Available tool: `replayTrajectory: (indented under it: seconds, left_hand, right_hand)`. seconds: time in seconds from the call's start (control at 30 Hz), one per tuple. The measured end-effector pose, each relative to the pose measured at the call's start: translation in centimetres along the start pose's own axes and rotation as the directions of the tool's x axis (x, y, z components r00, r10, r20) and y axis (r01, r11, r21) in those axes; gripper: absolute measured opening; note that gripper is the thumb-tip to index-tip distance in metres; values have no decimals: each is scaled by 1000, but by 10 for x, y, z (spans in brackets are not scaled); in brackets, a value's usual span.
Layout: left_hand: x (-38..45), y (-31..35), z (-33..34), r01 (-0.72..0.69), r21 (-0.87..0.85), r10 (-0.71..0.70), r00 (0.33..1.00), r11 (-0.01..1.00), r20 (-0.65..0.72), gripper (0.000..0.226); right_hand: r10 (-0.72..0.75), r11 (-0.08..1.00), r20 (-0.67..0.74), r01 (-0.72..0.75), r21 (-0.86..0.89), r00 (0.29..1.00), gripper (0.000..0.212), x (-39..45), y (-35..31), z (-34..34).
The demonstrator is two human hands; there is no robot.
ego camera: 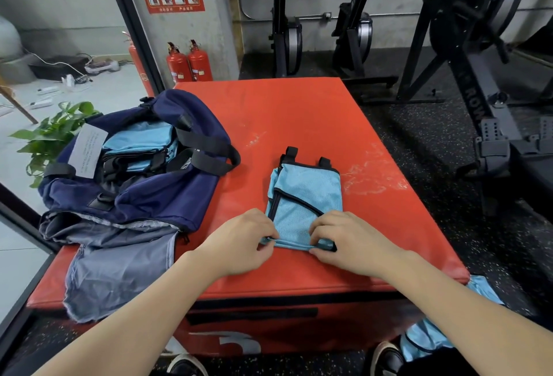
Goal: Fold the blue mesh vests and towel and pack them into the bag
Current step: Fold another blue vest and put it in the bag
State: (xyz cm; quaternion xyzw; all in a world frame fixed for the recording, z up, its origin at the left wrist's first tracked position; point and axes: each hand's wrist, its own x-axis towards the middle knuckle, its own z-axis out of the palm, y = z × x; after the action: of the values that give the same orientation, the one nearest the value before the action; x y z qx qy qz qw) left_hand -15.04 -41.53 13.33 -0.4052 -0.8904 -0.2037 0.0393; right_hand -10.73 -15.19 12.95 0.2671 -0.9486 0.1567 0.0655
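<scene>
Blue mesh vest [305, 196], trimmed in black, is laid folded into a narrow panel on the red padded box [299, 124], near its front edge; two black strap tabs are seen at its far end; the number of layers in the fold cannot be made out. Its near hem is pinched at both corners: by the left hand [239, 241] at the left corner, by the right hand [350, 242] at the right, fingers curled over the edge and thumbs below; the fingertips are partly hidden by cloth. The navy bag [167, 193] is stood open on the box's left side, well apart from the vest; folded blue pieces [140, 142] are stacked inside, their count hidden by black straps and a white label [86, 151]. A grey cloth [119, 268] is draped from beside the bag over the box's front edge. More blue mesh [425, 339] is glimpsed low at right, largely covered by the right forearm. Shoes are cut off at the bottom edge.
</scene>
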Motion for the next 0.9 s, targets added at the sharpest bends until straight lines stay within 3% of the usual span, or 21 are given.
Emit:
replayTrajectory:
  seconds: [0.1,0.2,0.3,0.37,0.47,0.53,0.67,0.77,0.9]
  left_hand:
    - [1,4,-1,34,-14,-34,999,999,37,30]
    - [1,5,2,80,13,-81,996,997,46,45]
    - [5,7,5,56,12,-56,998,998,16,32]
    - [7,10,7,19,29,-18,1000,999,-15,26]
    - [10,12,9,26,5,-26,993,1000,-113,19]
    - [13,15,7,67,-59,-75,986,996,-148,17]
    - [15,27,-2,158,-204,-187,974,966,-128,12]
    - [15,37,-5,178,-359,-249,955,916,-161,8]
    - [19,45,-3,209,-424,-312,931,881,-188,9]
  right_hand:
    - [5,1000,-8,-5,17,1000,24,2,-3,2]
    - [96,974,4,-95,206,995,10,4,-6,0]
    - [207,914,11,-198,355,978,9,2,-4,-2]
    - [225,919,26,-221,327,974,13,0,-4,-3]
    - [217,968,107,-228,104,970,30,-6,-5,-4]
    - [230,970,94,-236,58,969,26,-6,-6,-9]
    - [377,892,5,-364,268,926,15,-9,-5,-27]
    - [427,792,8,-377,481,904,17,-11,-3,-39]
    - [461,730,22,-393,559,887,15,-5,7,-41]
